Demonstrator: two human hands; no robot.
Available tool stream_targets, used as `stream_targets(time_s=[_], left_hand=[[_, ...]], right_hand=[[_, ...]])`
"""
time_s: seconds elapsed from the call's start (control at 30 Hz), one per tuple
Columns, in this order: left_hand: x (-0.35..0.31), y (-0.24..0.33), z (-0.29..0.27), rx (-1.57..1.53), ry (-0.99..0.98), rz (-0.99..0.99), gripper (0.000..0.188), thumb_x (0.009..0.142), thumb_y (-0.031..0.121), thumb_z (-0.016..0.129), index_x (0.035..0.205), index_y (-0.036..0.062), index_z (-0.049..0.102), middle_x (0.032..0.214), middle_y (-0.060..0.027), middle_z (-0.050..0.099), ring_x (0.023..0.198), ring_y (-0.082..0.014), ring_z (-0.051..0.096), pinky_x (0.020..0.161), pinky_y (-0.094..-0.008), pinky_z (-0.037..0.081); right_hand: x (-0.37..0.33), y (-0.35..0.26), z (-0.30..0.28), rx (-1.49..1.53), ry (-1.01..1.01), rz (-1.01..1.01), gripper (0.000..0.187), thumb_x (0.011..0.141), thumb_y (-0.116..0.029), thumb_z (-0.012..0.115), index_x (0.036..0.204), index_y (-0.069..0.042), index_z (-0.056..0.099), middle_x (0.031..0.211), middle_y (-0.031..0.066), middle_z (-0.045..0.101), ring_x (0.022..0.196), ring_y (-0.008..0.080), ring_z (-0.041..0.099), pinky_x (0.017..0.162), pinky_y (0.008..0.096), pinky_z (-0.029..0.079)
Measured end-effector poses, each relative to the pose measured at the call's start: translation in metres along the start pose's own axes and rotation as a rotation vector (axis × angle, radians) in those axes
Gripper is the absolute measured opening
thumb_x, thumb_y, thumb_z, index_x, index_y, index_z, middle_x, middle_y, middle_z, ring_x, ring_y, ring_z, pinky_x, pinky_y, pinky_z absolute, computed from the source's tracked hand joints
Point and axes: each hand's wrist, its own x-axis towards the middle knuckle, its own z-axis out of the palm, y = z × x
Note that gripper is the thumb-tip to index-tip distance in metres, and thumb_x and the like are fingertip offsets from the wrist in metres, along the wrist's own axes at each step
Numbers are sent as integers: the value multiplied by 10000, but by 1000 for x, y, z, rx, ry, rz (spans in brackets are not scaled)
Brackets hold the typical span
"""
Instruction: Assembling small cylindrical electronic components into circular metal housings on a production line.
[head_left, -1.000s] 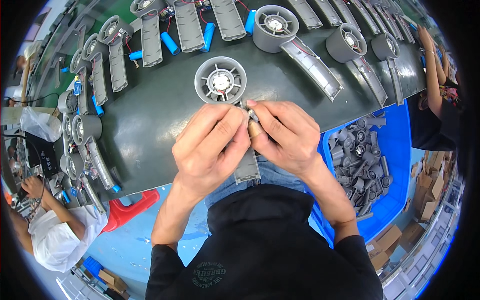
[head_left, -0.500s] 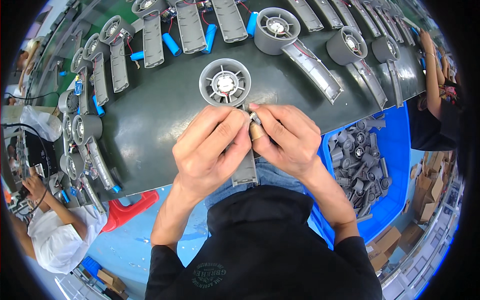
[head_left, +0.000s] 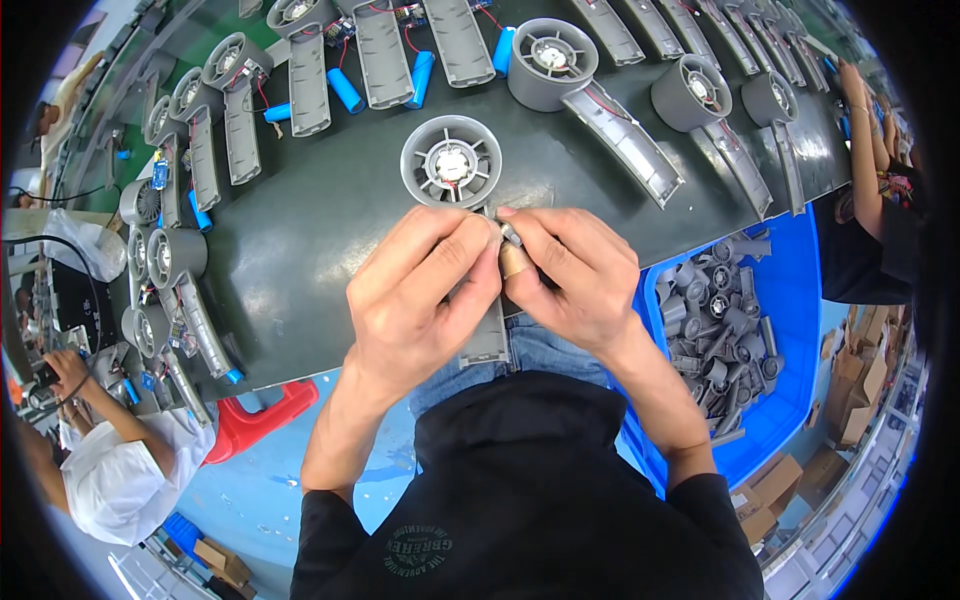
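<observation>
Right in front of me a grey fan housing [head_left: 450, 160] lies on the dark table, its round opening facing up with a white hub inside. A trough-shaped grey handle [head_left: 485, 340] extends from it toward my lap, under my hands. My left hand [head_left: 425, 300] is closed in a pinch over the handle's upper part; what its fingertips hold is hidden. Close against it, my right hand [head_left: 575, 275] pinches a small silvery-grey piece [head_left: 511, 235] between thumb and forefinger. A tan cover [head_left: 514, 262] wraps the right thumb.
Several similar fan units [head_left: 552, 62] with open handles and blue cylindrical batteries [head_left: 421, 78] line the table's far and left sides. A blue bin [head_left: 800, 330] of grey parts stands at right. A red stool [head_left: 262, 420] is at left. Co-workers' arms [head_left: 868, 150] show at both sides.
My hands stay pinched together in nearly the same place. The handle's near end has shifted slightly up and left. At the left, a co-worker's arm has moved a little.
</observation>
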Motion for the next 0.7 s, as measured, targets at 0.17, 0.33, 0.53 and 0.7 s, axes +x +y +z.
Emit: stream_targets(time_s=[0.17,0.33,0.53,0.7], left_hand=[[4,1,4,-24,17,6,237,708,-87,742,930,-30,684,851,-114,634,703,-263,629,616,-343,517],[5,1,1,7,-7,-9,252,712,-75,758,949,-26,687,883,-123,630,745,-264,630,638,-343,521],[22,-3,-25,180,36,-58,529,735,26,804,1245,15,663,1217,-175,617,1101,-309,623,932,-378,504],[29,-13,-12,69,-28,-98,677,712,64,844,1331,-22,583,1241,-188,647,1125,-319,639,975,-377,500]], right_hand=[[1,-2,0,-26,13,10,355,673,-4,746,1025,28,709,876,96,684,700,251,673,613,343,537],[1,-1,-2,-42,-14,36,327,709,-9,746,1034,14,713,914,111,699,740,267,688,651,340,553],[-3,-22,-14,95,-55,433,315,824,4,703,1137,34,703,1011,163,710,868,270,712,756,327,559],[0,-25,-20,134,-78,484,336,852,39,678,1187,30,692,1083,175,716,934,254,718,835,314,545]])
